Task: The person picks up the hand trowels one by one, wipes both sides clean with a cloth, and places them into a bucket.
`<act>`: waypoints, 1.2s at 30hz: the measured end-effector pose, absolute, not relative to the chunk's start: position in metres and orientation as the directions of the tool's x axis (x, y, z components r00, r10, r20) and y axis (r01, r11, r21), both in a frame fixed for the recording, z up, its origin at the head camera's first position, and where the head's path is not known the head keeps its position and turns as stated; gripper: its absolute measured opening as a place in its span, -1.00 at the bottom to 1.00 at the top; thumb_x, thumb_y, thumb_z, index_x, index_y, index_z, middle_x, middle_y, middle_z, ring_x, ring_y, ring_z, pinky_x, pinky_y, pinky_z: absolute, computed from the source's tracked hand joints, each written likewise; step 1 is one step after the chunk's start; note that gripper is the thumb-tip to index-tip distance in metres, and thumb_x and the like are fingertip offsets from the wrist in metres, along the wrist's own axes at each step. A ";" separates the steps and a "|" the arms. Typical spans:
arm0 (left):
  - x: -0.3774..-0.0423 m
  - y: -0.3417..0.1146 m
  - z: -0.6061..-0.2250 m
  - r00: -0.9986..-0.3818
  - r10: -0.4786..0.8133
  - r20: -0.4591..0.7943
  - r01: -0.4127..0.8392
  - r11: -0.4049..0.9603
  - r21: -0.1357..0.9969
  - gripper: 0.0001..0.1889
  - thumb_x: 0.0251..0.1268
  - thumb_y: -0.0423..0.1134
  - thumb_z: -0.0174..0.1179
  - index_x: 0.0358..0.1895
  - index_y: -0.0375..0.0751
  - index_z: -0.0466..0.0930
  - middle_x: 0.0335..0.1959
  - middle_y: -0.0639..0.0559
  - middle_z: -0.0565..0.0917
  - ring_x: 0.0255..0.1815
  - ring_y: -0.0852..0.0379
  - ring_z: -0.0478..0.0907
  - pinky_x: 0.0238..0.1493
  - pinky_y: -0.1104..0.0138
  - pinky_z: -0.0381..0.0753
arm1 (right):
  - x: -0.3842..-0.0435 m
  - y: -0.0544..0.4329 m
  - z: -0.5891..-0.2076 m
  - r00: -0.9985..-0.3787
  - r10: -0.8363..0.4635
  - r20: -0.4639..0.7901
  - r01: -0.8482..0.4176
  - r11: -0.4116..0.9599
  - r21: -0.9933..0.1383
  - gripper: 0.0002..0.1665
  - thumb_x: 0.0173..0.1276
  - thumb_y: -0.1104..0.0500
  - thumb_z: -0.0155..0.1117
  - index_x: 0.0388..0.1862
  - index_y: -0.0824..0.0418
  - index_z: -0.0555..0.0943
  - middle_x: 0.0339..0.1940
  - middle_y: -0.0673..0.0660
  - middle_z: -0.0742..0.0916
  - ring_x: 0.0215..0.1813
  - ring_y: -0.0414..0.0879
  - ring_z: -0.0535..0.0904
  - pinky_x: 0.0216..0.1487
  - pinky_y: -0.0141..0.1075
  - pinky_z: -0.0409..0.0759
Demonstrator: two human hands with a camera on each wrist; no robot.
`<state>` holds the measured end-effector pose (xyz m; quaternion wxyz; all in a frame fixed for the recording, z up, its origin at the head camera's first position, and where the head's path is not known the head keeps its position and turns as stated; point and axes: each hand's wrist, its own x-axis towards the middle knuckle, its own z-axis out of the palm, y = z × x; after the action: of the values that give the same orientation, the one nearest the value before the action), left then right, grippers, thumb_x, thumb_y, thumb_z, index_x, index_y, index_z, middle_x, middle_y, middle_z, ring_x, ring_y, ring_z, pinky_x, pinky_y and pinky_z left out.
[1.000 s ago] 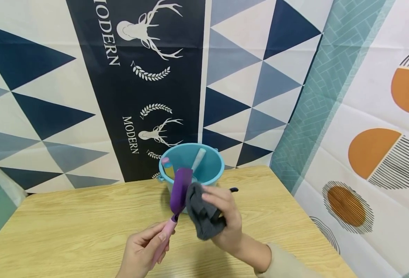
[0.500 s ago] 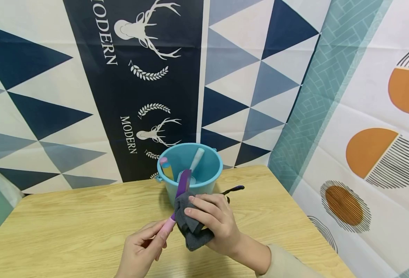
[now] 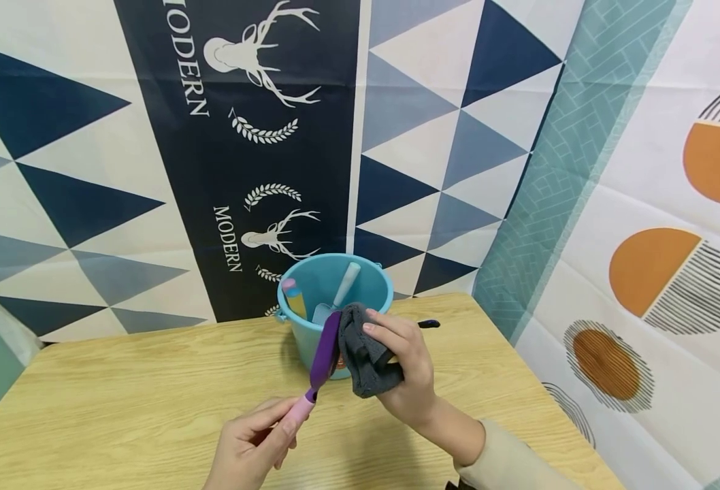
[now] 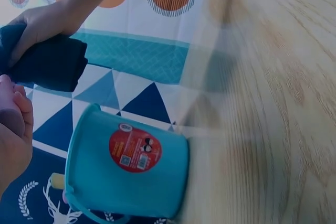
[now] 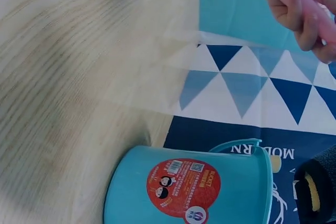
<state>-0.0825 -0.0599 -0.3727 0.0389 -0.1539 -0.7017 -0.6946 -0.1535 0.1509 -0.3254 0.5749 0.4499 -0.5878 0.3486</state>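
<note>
My left hand [image 3: 256,439] grips the pink handle [image 3: 301,410] of a toy shovel, its purple blade [image 3: 325,354] tilted upward in front of the bucket. The pink handle [image 5: 310,11] also shows in the right wrist view. My right hand [image 3: 410,361] holds a bunched dark grey cloth [image 3: 366,350] against the right side of the blade, near its tip. In the left wrist view the cloth [image 4: 50,64] appears folded, hiding most of the blade.
A light blue bucket [image 3: 305,340] stands on the wooden table [image 3: 152,395], close to the patterned back wall. Inside are a pale blue shovel [image 3: 346,282] and a yellow piece with a pink end [image 3: 294,296]. A dark strap end [image 3: 429,324] sticks out beyond my right hand.
My right hand slid the cloth down the blade toward the handle, then back up near the tip. The blade turned slightly. My left hand keeps its grip on the handle.
</note>
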 end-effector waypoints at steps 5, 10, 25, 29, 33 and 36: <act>-0.083 -0.059 -0.373 -0.916 0.203 0.347 0.334 -0.094 0.938 -0.76 0.32 -0.43 0.04 -0.02 -0.40 0.59 -0.39 0.11 0.59 -0.70 0.22 0.37 -0.74 0.33 0.41 | -0.154 0.150 -0.330 0.056 -0.140 0.989 -0.937 0.334 0.100 -0.66 0.25 0.20 0.28 -0.06 0.38 0.55 0.02 0.25 0.62 -0.03 0.06 0.53 0.01 -0.27 0.49; -0.087 -0.061 -0.375 -0.847 0.218 0.484 0.458 -0.160 0.874 -0.73 0.31 -0.56 -0.05 0.01 -0.50 0.54 -0.39 0.16 0.59 -0.73 0.15 0.34 -0.77 0.35 0.39 | -0.149 0.145 -0.337 0.094 -0.216 0.972 -0.925 0.341 0.166 -0.75 0.30 0.18 0.23 -0.18 0.37 0.56 -0.13 0.26 0.65 -0.13 0.07 0.55 -0.14 -0.23 0.53; -0.084 -0.063 -0.382 -0.857 0.237 0.457 0.396 -0.266 0.879 -0.58 0.32 -0.59 -0.13 0.07 -0.17 0.60 -0.29 0.15 0.63 -0.61 0.18 0.42 -0.76 0.31 0.39 | -0.158 0.152 -0.338 -0.183 -0.079 0.980 -0.934 0.326 -0.148 -0.60 0.32 0.18 0.19 0.04 0.42 0.48 0.07 0.24 0.59 0.20 -0.08 0.49 0.24 -0.34 0.43; -0.084 -0.062 -0.381 -0.819 0.259 0.512 0.430 -0.315 0.846 -0.56 0.31 -0.62 -0.17 0.10 -0.21 0.57 -0.25 0.14 0.63 -0.64 0.09 0.37 -0.79 0.27 0.33 | -0.157 0.153 -0.338 -0.306 -0.077 0.949 -0.918 0.290 -0.272 -0.53 0.31 0.14 0.22 0.10 0.38 0.45 0.09 0.19 0.58 0.21 -0.12 0.48 0.25 -0.34 0.43; -0.089 -0.058 -0.379 -0.736 0.268 0.622 0.501 -0.403 0.766 -0.50 0.28 -0.69 -0.25 0.13 -0.28 0.53 -0.21 0.14 0.62 -0.66 0.00 0.29 -0.83 0.27 0.26 | -0.152 0.150 -0.343 -0.419 -0.144 0.896 -0.899 0.207 -0.387 -0.46 0.19 0.27 0.32 0.16 0.29 0.41 0.10 0.19 0.57 0.18 -0.13 0.50 0.18 -0.33 0.49; -0.091 -0.058 -0.376 -0.704 0.248 0.665 0.542 -0.417 0.730 -0.50 0.27 -0.71 -0.27 0.14 -0.34 0.51 -0.20 0.15 0.61 -0.65 -0.01 0.29 -0.83 0.32 0.28 | -0.148 0.147 -0.347 -0.465 -0.202 0.862 -0.884 0.169 -0.437 -0.34 0.05 0.43 0.34 0.17 0.24 0.40 0.10 0.20 0.57 0.19 -0.12 0.50 0.16 -0.31 0.51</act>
<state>-0.0911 -0.0579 -0.3760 0.0974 -0.3720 -0.5312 -0.7549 -0.1479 0.1469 -0.3465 0.3344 0.3946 -0.6874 0.5098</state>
